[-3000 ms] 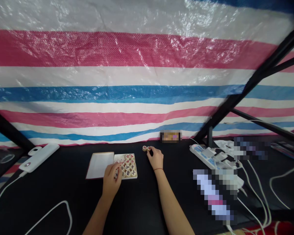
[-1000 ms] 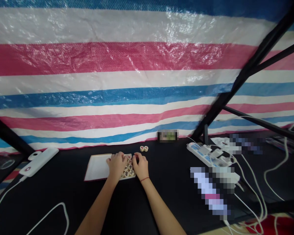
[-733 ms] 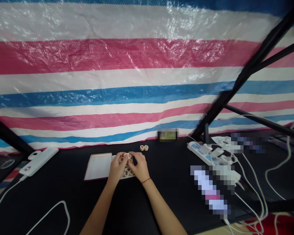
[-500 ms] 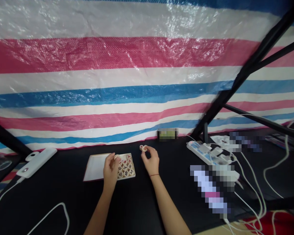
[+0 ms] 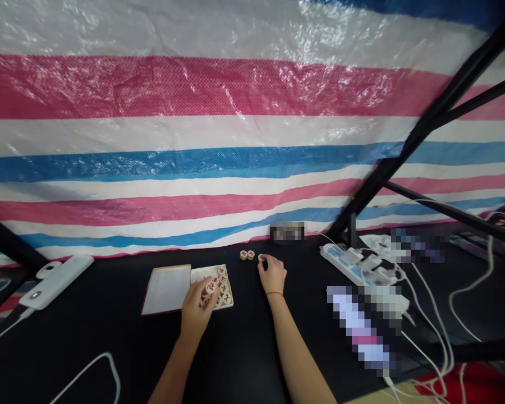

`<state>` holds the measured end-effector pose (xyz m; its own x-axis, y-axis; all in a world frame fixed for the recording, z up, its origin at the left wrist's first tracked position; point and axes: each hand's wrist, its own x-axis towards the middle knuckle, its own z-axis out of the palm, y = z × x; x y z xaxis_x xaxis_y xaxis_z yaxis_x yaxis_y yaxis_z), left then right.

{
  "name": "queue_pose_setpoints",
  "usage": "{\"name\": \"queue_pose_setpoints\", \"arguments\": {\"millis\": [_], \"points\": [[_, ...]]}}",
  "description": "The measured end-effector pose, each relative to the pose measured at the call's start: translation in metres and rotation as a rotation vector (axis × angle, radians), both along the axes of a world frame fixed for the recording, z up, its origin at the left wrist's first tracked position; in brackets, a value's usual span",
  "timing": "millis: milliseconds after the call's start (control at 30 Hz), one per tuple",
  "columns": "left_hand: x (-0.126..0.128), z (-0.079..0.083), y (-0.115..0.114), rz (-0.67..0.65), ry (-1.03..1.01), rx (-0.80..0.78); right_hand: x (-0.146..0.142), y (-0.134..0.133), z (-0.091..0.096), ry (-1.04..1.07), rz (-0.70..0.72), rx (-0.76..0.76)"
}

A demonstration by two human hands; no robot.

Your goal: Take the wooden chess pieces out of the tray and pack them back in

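A small open box [image 5: 228, 304] on the black table holds several round cream game pieces with red and black marks. Its flat pale lid [image 5: 166, 289] lies just left of it. My left hand [image 5: 198, 306] rests on the box with its fingers pinched on one piece [image 5: 210, 288]. My right hand [image 5: 271, 273] is to the right of the box, fingers closed on another piece [image 5: 261, 257] at the table surface. Two pieces [image 5: 247, 255] lie side by side just left of that one.
A white power bank [image 5: 56, 274] with a cable lies at the far left. A white power strip [image 5: 353, 266] with plugs and cables sits at the right, beside blurred objects. A striped tarpaulin [image 5: 219, 140] and black frame bars [image 5: 425, 118] close off the back.
My right hand went from the box to the table on the right with a piece and now holds it beside the two loose pieces. My left hand dropped back onto the box.
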<state>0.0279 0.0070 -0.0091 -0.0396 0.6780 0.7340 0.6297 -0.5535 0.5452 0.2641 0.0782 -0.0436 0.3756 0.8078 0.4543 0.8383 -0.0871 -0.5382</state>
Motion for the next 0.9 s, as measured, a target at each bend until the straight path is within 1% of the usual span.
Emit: {"name": "queue_pose_setpoints", "arguments": {"millis": [67, 100, 133, 167, 200, 233, 267, 300, 333, 400, 467, 533, 633, 733, 767, 800, 833, 900], "points": [[0.003, -0.001, -0.001, -0.003, 0.037, 0.025, -0.004, -0.003, 0.005, 0.016, -0.014, -0.009], [0.005, -0.001, -0.001, -0.004, 0.052, 0.032, -0.008, -0.006, 0.009, 0.040, -0.015, 0.013], [0.006, -0.002, -0.001, -0.004, 0.069, 0.037, -0.014, -0.011, 0.015, 0.076, 0.011, 0.048], [0.006, -0.003, -0.001, 0.000, 0.088, 0.044, -0.021, -0.017, 0.021, 0.126, 0.072, 0.083], [0.007, -0.004, 0.000, 0.009, 0.108, 0.050, -0.031, -0.024, 0.028, 0.182, 0.170, 0.116], [0.007, -0.004, 0.000, 0.024, 0.129, 0.061, -0.042, -0.032, 0.036, 0.246, 0.329, 0.119], [0.007, -0.004, 0.001, 0.042, 0.146, 0.074, -0.053, -0.040, 0.044, 0.316, 0.474, 0.096], [0.006, -0.005, 0.001, 0.057, 0.158, 0.082, -0.065, -0.048, 0.051, 0.357, 0.581, 0.079], [0.006, -0.005, 0.001, 0.066, 0.165, 0.086, -0.076, -0.055, 0.058, 0.367, 0.659, 0.069], [0.004, -0.006, 0.001, 0.067, 0.167, 0.075, -0.092, -0.064, 0.068, 0.379, 0.734, 0.068], [0.001, -0.007, 0.001, 0.063, 0.163, 0.052, -0.101, -0.068, 0.074, 0.385, 0.744, 0.069], [-0.001, -0.010, 0.002, 0.070, 0.153, 0.024, -0.103, -0.069, 0.076, 0.382, 0.750, 0.065], [-0.002, -0.014, 0.002, 0.077, 0.133, -0.015, -0.101, -0.069, 0.076, 0.357, 0.786, 0.076], [0.001, -0.014, 0.002, 0.073, 0.115, -0.026, -0.094, -0.066, 0.075, 0.347, 0.794, 0.132], [0.002, -0.013, 0.002, 0.068, 0.110, -0.031, -0.088, -0.063, 0.073, 0.361, 0.762, 0.155], [0.003, -0.012, 0.002, 0.061, 0.104, -0.038, -0.081, -0.058, 0.069, 0.385, 0.699, 0.183], [0.004, -0.010, 0.001, 0.054, 0.099, -0.044, -0.072, -0.051, 0.065, 0.412, 0.609, 0.207], [0.005, -0.007, 0.000, 0.043, 0.089, -0.050, -0.048, -0.034, 0.052, 0.444, 0.363, 0.263]]}}
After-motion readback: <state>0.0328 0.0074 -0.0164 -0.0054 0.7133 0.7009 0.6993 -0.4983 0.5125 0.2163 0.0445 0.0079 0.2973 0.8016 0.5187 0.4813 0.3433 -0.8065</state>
